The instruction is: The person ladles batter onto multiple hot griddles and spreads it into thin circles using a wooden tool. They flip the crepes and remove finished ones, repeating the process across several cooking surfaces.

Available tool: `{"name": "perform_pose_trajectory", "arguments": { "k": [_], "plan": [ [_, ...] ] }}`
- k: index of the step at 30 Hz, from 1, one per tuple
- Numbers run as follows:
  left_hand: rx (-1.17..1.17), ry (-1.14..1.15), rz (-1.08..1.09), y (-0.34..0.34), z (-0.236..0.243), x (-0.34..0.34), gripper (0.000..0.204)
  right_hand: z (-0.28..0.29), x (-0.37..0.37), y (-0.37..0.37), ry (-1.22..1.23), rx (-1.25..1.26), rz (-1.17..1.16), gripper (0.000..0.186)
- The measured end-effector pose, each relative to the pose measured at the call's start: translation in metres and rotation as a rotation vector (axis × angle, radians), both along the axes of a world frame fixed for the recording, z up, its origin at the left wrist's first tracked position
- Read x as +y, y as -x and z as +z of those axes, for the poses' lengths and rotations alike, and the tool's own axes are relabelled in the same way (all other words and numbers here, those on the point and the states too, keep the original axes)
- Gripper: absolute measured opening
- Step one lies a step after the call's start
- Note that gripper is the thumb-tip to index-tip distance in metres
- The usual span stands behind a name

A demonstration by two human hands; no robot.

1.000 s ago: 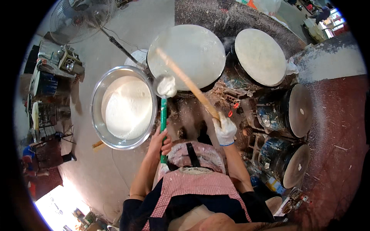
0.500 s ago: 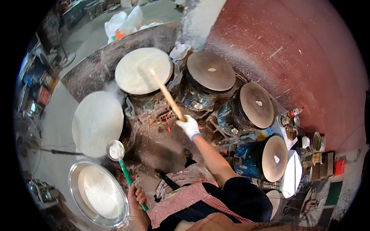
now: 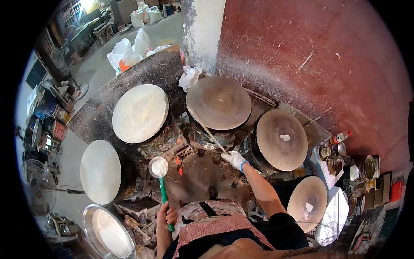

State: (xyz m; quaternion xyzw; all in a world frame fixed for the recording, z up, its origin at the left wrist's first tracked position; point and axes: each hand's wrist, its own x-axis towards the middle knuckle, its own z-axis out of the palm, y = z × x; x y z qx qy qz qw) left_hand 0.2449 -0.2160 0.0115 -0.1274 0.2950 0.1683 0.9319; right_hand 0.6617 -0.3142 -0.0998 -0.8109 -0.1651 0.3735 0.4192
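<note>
My left hand [image 3: 166,216] is wrapped round the green handle of a ladle [image 3: 158,167], whose metal bowl holds white batter. My right hand [image 3: 236,160], in a white glove, grips a long, thin wooden stick [image 3: 212,137]. Its far end reaches the left rim of a brown round griddle [image 3: 220,103], which has a small pale scrap on it. To the left, one griddle is covered by a white batter sheet [image 3: 141,114]. Another pale, smooth sheet [image 3: 101,172] covers the griddle nearer me. Below that stands a metal basin [image 3: 89,216] of white batter [image 3: 113,233].
Two more brown griddles, one ahead right [image 3: 282,140] and one nearer [image 3: 307,203], curve round my right side. A low dark wall [image 3: 129,73] and a red wall [image 3: 302,52] stand behind. Plastic bags [image 3: 123,54] lie beyond; bowls and a bottle [image 3: 340,137] stand at right.
The stick has left the batter-covered griddle and swung right to the bare brown one. My right hand has moved right; the ladle has moved right, away from the basin. The view has shifted.
</note>
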Motion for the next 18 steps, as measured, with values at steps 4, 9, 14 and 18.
{"name": "perform_pose_trajectory", "arguments": {
  "k": [4, 9, 14, 18],
  "plan": [
    [0.037, -0.045, -0.116, -0.033, 0.016, 0.007, 0.029, -0.033, 0.0, -0.059, -0.074, 0.364, -0.471, 0.026],
    [0.129, -0.025, -0.183, -0.053, 0.023, 0.024, 0.029, 0.01, 0.037, -0.061, 0.117, 0.163, 0.081, 0.041],
    [0.152, -0.176, -0.322, -0.066, 0.022, 0.057, 0.027, 0.021, 0.08, -0.06, -0.064, 0.025, 0.093, 0.043],
    [0.185, 0.002, -0.334, -0.079, 0.021, 0.079, 0.03, 0.054, 0.072, -0.086, 0.077, 0.354, -0.334, 0.042]
  ]
}}
